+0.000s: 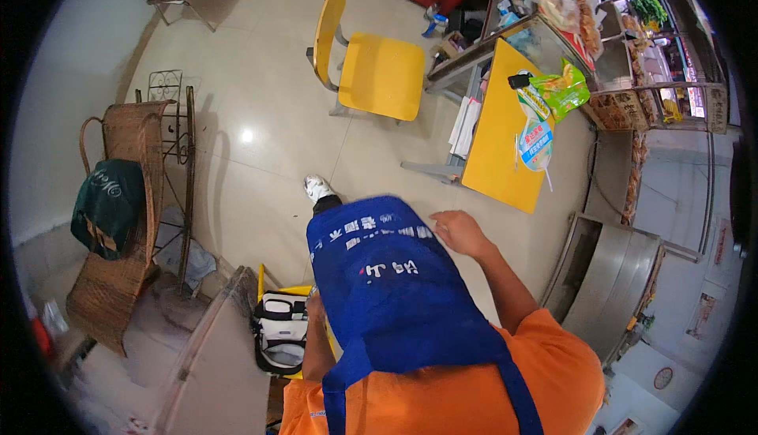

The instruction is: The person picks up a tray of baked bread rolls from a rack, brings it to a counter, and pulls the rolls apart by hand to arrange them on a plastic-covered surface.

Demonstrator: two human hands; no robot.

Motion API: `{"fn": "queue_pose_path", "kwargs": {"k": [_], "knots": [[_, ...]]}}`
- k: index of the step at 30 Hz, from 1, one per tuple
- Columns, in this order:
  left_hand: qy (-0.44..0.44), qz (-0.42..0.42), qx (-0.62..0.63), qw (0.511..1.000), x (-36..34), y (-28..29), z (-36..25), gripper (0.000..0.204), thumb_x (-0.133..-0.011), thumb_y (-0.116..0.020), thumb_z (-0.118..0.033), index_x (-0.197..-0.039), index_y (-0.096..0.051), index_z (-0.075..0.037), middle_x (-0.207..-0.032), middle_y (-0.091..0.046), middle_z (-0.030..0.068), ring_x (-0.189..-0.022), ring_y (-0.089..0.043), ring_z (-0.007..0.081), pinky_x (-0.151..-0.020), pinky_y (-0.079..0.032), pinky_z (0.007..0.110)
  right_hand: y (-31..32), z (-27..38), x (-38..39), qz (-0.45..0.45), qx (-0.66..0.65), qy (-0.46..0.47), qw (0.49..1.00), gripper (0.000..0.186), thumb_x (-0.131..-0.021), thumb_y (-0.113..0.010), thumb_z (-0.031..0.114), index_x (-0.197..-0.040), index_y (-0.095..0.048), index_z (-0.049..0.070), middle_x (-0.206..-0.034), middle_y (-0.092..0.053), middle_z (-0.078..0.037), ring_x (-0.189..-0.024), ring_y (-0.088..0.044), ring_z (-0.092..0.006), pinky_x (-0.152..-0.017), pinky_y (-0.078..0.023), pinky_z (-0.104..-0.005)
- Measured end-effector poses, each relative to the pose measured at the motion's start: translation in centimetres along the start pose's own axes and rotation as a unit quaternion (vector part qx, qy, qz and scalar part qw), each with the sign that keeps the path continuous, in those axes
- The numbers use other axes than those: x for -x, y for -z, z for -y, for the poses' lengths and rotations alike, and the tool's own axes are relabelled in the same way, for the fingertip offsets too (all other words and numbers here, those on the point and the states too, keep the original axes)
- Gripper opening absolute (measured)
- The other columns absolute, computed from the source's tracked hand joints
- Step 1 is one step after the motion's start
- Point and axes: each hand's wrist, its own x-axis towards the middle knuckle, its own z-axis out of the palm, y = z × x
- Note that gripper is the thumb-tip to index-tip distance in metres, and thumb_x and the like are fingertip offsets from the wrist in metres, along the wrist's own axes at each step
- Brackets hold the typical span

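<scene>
My right hand [459, 232] hovers at the right side of the blue apron [395, 277] I wear, its fingers loosely stretched toward the apron's edge. Nothing shows in it. On the other side, my left hand [316, 306] is low beside the apron, mostly covered by it, so its fingers cannot be made out. Close to that hand lies a white and black bag [283, 318] on a yellow seat [296, 290]. One white shoe [318, 188] sticks out past the apron's far edge.
A yellow chair [381, 76] stands ahead. To its right, a yellow table [497, 135] carries a green packet [564, 91] and a plastic-covered cup [535, 147]. At left, a wicker chair [118, 285] holds a dark green bag [110, 206]. A metal cabinet [604, 285] stands at right.
</scene>
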Motion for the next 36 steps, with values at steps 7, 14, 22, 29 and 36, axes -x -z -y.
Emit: {"fn": "queue_pose_path", "kwargs": {"k": [7, 14, 22, 29, 36], "knots": [[-0.121, -0.007, 0.172, 0.978, -5.5, -0.2, -27.7, 0.035, -0.105, -0.06, -0.029, -0.127, -0.064, -0.002, -0.102, -0.073, 0.0144, -0.093, -0.073, 0.0235, -0.085, -0.06, 0.036, 7.1, -2.0, -13.1, 0.047, -0.002, -0.055, 0.997, 0.03, -0.091, -0.066, 0.019, -0.116, -0.069, 0.003, -0.101, -0.072, -0.021, -0.099, -0.068, -0.0418, -0.089, -0.052, -0.0512], [-0.099, -0.013, 0.093, 0.991, -7.5, -5.4, -33.3, 0.03, -0.105, -0.059, -0.025, -0.123, -0.066, -0.002, -0.099, -0.073, 0.0115, -0.088, -0.069, 0.0202, -0.082, -0.056, 0.032, 11.5, -6.6, -26.6, 0.095, 0.093, -0.035, 0.991, 0.034, -0.093, -0.068, 0.023, -0.121, -0.067, 0.004, -0.105, -0.069, -0.023, -0.1, -0.066, -0.0422, -0.09, -0.051, -0.052], [0.071, 0.063, -0.094, 0.991, -11.3, -9.1, -38.9, 0.028, -0.102, -0.063, -0.024, -0.118, -0.067, -0.002, -0.088, -0.07, 0.0091, -0.074, -0.065, 0.0182, -0.068, -0.054, 0.031, 16.2, -7.7, -27.4, 0.088, 0.016, -0.224, 0.97, 0.035, -0.094, -0.067, 0.025, -0.122, -0.065, 0.005, -0.102, -0.07, -0.021, -0.1, -0.067, -0.0414, -0.088, -0.051, -0.0527], [0.093, 0.008, -0.104, 0.99, -18.1, -4.5, -54.9, 0.028, -0.099, -0.065, -0.024, -0.115, -0.068, -0.001, -0.082, -0.068, 0.0086, -0.069, -0.064, 0.018, -0.061, -0.053, 0.033, 15.1, -1.9, -30.6, 0.069, -0.072, -0.331, 0.938, 0.04, -0.093, -0.069, 0.028, -0.124, -0.067, 0.003, -0.111, -0.072, -0.021, -0.105, -0.067, -0.0405, -0.093, -0.052, -0.051], [0.12, -0.018, -0.158, 0.98, -24.8, -1.5, -73.2, 0.026, -0.098, -0.064, -0.021, -0.109, -0.068, 0.002, -0.075, -0.066, 0.0105, -0.065, -0.064, 0.0188, -0.054, -0.05, 0.035, 14.9, 5.2, -37.3, -0.204, -0.181, -0.271, 0.923, 0.031, -0.098, -0.065, 0.026, -0.121, -0.07, 0.006, -0.105, -0.075, -0.015, -0.101, -0.069, -0.035, -0.09, -0.054, -0.0452]]}}
